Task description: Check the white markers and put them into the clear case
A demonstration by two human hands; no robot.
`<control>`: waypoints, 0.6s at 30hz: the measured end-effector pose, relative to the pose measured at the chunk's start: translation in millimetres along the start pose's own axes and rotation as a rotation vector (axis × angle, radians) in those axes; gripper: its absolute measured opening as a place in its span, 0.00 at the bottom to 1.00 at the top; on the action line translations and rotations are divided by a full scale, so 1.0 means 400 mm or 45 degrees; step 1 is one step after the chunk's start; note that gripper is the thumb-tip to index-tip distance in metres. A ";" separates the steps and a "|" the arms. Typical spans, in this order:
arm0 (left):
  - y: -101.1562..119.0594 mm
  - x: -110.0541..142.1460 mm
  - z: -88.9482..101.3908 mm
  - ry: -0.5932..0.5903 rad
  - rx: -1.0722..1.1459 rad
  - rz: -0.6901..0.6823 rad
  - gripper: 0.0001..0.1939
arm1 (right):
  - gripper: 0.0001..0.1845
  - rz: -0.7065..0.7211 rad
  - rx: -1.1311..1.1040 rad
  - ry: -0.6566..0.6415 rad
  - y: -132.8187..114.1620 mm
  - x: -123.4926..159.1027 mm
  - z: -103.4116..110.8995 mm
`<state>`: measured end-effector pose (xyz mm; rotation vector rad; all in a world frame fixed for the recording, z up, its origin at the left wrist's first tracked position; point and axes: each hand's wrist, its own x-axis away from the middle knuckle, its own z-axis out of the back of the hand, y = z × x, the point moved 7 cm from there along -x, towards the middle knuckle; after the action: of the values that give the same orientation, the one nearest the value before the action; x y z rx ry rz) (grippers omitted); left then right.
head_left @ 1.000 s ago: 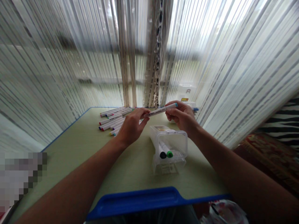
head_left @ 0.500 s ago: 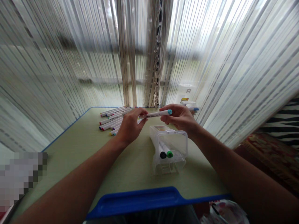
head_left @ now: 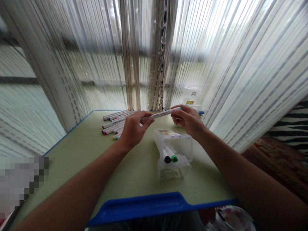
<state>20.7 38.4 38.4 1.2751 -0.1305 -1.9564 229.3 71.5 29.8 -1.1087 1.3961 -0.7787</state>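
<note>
Because the left hand [head_left: 134,130] and right hand [head_left: 190,122] have fingers clamped only near the ends of the white marker [head_left: 162,114], beyond the clear case [head_left: 158,142], uneven release could drop it.

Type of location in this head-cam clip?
Probably a room at home, by a window: sheer striped curtains hang behind a small blue-edged table with markers on it, and patterned fabric shows at the right. Which room, I can't tell.
</note>
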 end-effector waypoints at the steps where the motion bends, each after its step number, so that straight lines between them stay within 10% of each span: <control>1: -0.002 -0.001 0.000 -0.001 0.008 0.016 0.10 | 0.11 -0.002 -0.001 -0.003 0.000 0.000 0.000; 18: -0.035 0.001 -0.004 -0.032 0.273 0.246 0.14 | 0.15 0.037 0.113 -0.138 -0.024 0.010 -0.017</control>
<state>14.2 48.3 30.9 1.3214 -0.4696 -1.8290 224.9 63.7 38.1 -1.0446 1.2721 -0.7421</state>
